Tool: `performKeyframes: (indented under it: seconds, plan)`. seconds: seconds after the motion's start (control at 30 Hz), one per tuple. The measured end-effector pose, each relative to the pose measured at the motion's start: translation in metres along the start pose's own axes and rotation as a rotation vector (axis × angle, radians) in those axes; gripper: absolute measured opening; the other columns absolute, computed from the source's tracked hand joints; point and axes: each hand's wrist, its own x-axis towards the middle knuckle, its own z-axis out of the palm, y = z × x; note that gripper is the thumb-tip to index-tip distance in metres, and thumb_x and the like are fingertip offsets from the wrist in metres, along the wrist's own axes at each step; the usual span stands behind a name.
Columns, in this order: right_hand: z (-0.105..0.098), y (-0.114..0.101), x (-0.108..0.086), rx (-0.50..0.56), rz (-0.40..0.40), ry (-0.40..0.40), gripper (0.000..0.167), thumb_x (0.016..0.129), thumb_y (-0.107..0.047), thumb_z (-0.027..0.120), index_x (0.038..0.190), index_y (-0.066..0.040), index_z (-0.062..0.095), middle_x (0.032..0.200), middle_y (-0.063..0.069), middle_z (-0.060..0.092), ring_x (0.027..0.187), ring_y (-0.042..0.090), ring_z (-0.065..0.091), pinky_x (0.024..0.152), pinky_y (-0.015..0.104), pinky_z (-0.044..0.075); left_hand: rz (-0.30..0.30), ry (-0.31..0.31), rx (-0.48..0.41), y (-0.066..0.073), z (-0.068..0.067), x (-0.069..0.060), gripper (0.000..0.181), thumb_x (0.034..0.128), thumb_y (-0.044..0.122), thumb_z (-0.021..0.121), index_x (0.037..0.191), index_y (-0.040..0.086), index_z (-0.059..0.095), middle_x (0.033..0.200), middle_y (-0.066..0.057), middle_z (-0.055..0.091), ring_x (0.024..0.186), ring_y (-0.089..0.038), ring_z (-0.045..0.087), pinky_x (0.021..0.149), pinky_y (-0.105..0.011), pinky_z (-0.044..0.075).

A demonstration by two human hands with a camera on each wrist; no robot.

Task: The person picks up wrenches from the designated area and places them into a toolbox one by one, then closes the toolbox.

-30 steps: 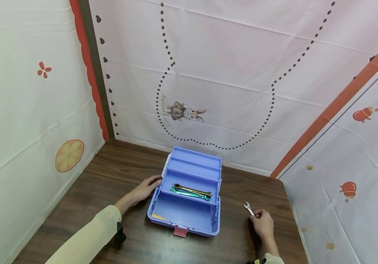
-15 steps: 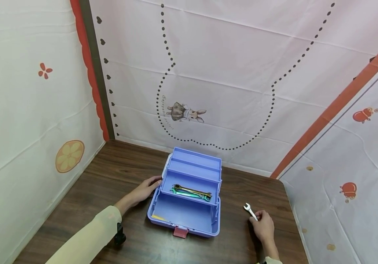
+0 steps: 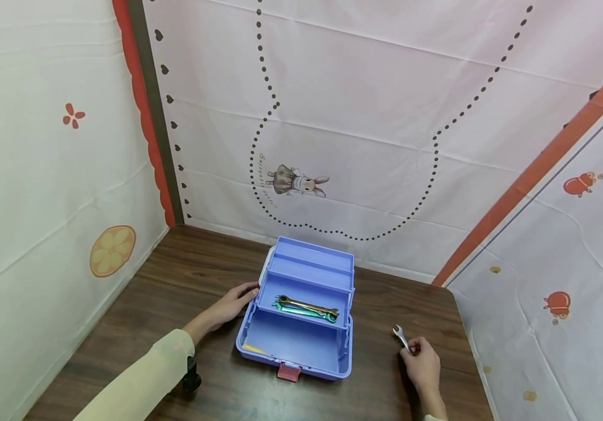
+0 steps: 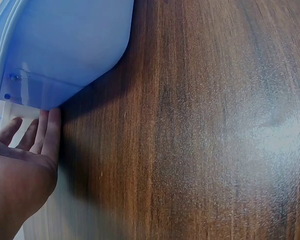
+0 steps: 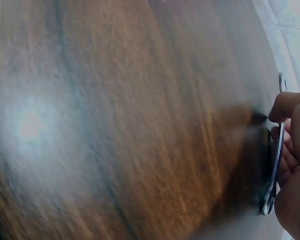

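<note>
The blue toolbox (image 3: 301, 345) stands unfolded on the wooden table, a gold wrench (image 3: 309, 306) and a green wrench (image 3: 301, 313) in its lower tray (image 3: 280, 286). At its left rear side, the left hand (image 3: 230, 305) touches the box with thumb and loosely extended fingers; in the left wrist view this hand (image 4: 25, 170) has its fingertips by the lower corner of the box (image 4: 80, 45). Off to the right of the box, the right hand (image 3: 422, 363) pinches a silver wrench (image 3: 400, 334). The right wrist view shows the hand (image 5: 295, 145) round the wrench (image 5: 277, 167), low over the table.
A red latch (image 3: 288, 372) hangs at the box's front, and a yellow item (image 3: 254, 349) lies inside the bottom compartment. Printed white cloths (image 3: 359, 146) rise behind the table (image 3: 201, 257) and along both sides.
The right hand has shifted slightly right and down, and the silver wrench in its fingers has changed its angle. The left hand stays at the toolbox.
</note>
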Motion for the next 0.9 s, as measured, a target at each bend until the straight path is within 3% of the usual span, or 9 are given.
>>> performKeyframes:
  seconds: [0.37, 0.9]
  plan:
    - [-0.009, -0.008, -0.003, 0.025, 0.027, -0.069, 0.012, 0.086, -0.002, 0.077, 0.096, -0.002, 0.07, 0.086, 0.005, 0.067, 0.08, 0.019, 0.059, 0.07, 0.03, 0.045, 0.002, -0.014, 0.014, 0.002, 0.0, -0.001, 0.068, 0.1127, 0.048, 0.049, 0.165, 0.008, 0.035, 0.163, -0.024, 0.04, 0.145, -0.04, 0.048, 0.108, -0.05, 0.053]
    - [-0.001, -0.042, 0.001, 0.121, -0.083, -0.116, 0.011, 0.088, -0.001, 0.08, 0.095, -0.005, 0.072, 0.084, 0.001, 0.066, 0.078, 0.014, 0.06, 0.069, 0.024, 0.049, -0.01, -0.024, -0.008, 0.001, -0.001, 0.001, 0.068, 0.1113, 0.051, 0.051, 0.165, 0.012, 0.037, 0.163, -0.02, 0.042, 0.145, -0.036, 0.049, 0.109, -0.05, 0.052]
